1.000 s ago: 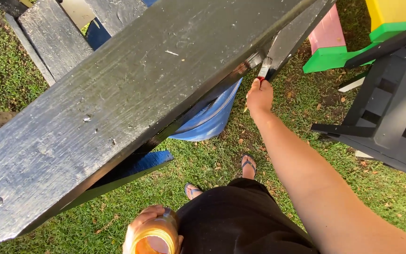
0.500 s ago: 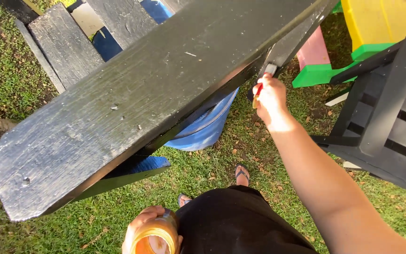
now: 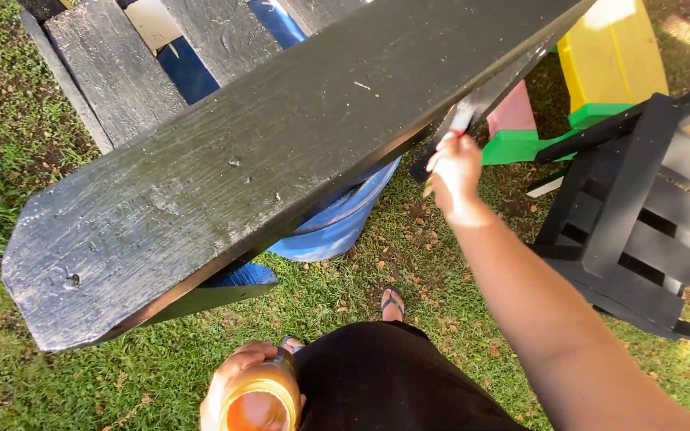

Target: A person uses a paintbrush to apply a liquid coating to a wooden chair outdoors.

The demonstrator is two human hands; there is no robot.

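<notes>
Left hand [image 3: 237, 383] lowest in frame, below the near end of the black plank [image 3: 281, 160], fingers wrapped closed around an orange-tinted open container [image 3: 259, 403], seen from above, liquid inside. Black garment [image 3: 393, 379] just right of it, sandaled foot [image 3: 391, 303] on grass [image 3: 65, 383] under the plank.

The plank is the landmark: long, painted black, wet sheen, runs diagonally from lower left up to upper right, cut-corner end with a small hole nearest the camera. Small specks on its top face.

Right hand [image 3: 455, 172] up at the plank's right underside edge, arm reaching from lower right, fingers closed around a paintbrush [image 3: 461, 124] with a red handle bit and metal ferrule; bristles touch the plank's lower edge, tip partly hidden in shadow.

Blue barrel [image 3: 345, 223] beneath the plank's middle. Black slatted chair [image 3: 632, 215] well right of the plank. Green, pink and yellow plastic piece [image 3: 600, 80] beyond the right hand, beside the plank's far end. More black slats [image 3: 113, 72] behind the plank at upper left, blue showing between them.
</notes>
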